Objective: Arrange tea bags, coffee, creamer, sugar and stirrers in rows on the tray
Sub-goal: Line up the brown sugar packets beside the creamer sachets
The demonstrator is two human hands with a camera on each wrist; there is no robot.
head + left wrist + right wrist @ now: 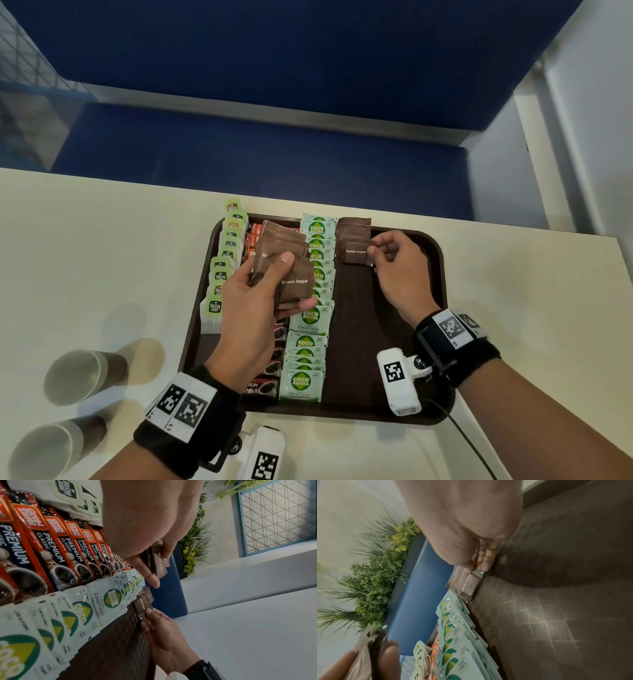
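My left hand (260, 298) grips a fanned stack of brown paper sugar sachets (287, 260) above the dark brown plastic tray (435, 274), my right hand (399, 263) pinches one sachet (356, 253) at the far right row, so I fear the loose fan slides out and scatters the near rows.

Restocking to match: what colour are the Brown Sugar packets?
Dark brown with white lettering, clearest in the head view: Brown Sugar packets.
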